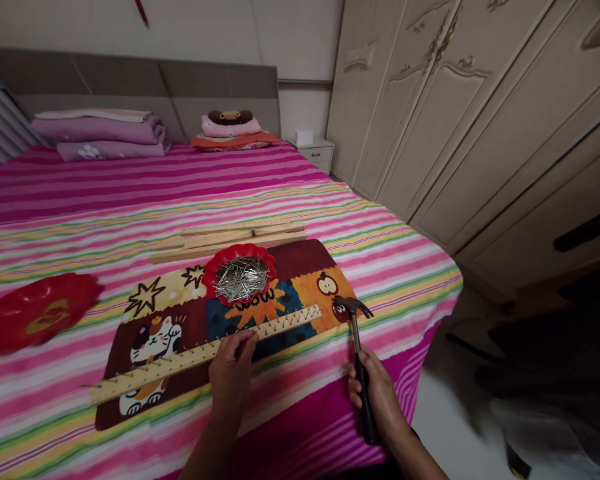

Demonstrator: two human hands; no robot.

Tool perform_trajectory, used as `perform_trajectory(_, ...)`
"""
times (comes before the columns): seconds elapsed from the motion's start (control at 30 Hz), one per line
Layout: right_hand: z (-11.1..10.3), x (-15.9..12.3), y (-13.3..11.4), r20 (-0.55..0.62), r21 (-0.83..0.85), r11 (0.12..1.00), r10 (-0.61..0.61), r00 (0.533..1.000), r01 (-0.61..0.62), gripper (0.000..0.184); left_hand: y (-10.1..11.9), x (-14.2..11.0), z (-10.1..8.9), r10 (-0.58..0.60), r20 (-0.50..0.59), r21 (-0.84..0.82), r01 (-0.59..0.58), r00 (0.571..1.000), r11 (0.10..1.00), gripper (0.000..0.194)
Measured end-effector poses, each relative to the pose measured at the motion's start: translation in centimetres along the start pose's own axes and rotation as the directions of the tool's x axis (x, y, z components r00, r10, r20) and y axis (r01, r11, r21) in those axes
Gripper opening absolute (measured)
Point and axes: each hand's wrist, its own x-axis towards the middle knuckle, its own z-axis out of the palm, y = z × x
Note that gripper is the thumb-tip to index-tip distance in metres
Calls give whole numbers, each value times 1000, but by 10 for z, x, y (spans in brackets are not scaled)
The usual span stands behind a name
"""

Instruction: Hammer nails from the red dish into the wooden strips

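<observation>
A long wooden strip [180, 363] studded with a row of nails lies across a colourful cartoon mat [305, 280] on the bed. My left hand [233, 367] rests on the strip near its middle, fingers curled over its edge. My right hand [375, 393] is closed round the black handle of a claw hammer [356, 327], whose head sits on the mat by the strip's right end. Just behind the strip, a red dish [240, 273] holds a heap of loose nails.
Several more wooden strips [230, 241] lie behind the dish. An empty red dish [33, 312] sits at the left on the pink striped bedsheet [130, 193]. Folded bedding and a plush toy are by the headboard. A wardrobe [455, 113] stands to the right of the bed.
</observation>
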Motion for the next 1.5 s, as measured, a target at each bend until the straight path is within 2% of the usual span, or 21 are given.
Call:
perform_trajectory(0.2,0,2,1,2,-12,1000,-12,1000,12,41,-3,0,2,48,10,53,-49,999,997,23)
perform_trajectory(0.33,2,-9,1,-22,-61,996,-62,998,61,45,-5,-2,3,101,11,76,-101,995,992,22)
perform_trajectory(0.43,2,-27,-6,-51,-222,971,-100,994,86,50,-9,-2,5,162,9,73,-162,987,984,22)
perform_trajectory(0.5,5,-40,-16,58,-405,903,-130,990,142,47,-12,-2,6,195,2,75,-194,981,978,21)
perform_trajectory(0.53,9,-47,-23,177,-493,842,-148,973,218,44,-13,-3,6,206,1,79,-206,979,975,21)
perform_trajectory(0.57,14,-52,-31,341,-571,752,-147,929,328,41,-14,-3,7,215,0,84,-215,977,973,20)
perform_trajectory(0.6,20,-57,-38,496,-610,646,-140,857,459,40,-14,-3,7,225,-1,88,-225,974,970,20)
perform_trajectory(0.63,28,-61,-45,604,-613,550,-137,785,567,40,-15,-3,8,237,-1,91,-236,972,968,19)
perform_trajectory(0.7,43,-65,-55,698,-624,419,-78,711,659,41,-16,-3,9,258,-2,96,-256,966,962,19)
perform_trajectory(0.73,49,-65,-58,718,-625,377,-65,693,683,41,-17,-3,9,267,-4,98,-265,964,959,18)
perform_trajectory(0.83,60,-62,-56,730,-633,305,-72,680,712,44,-19,-3,11,271,-10,99,-269,963,958,18)
perform_trajectory(0.9,61,-58,-52,716,-647,307,-72,694,698,43,-20,-3,12,254,-6,94,-252,967,963,17)
perform_trajectory(1.03,59,-56,-50,680,-661,376,-66,730,649,42,-19,-4,12,209,18,87,-209,978,974,17)
perform_trajectory(1.13,62,-59,-52,674,-656,400,-71,736,640,44,-17,-5,12,202,12,90,-203,979,975,18)
perform_trajectory(1.37,63,-60,-51,683,-671,352,-48,728,653,44,-17,-3,11,199,17,105,-199,980,974,18)
perform_trajectory(1.43,60,-60,-50,676,-643,416,-86,731,643,42,-17,-2,11,205,11,102,-205,979,973,18)
perform_trajectory(1.5,57,-59,-48,583,-613,531,-197,788,586,39,-17,-1,11,220,5,88,-220,975,972,19)
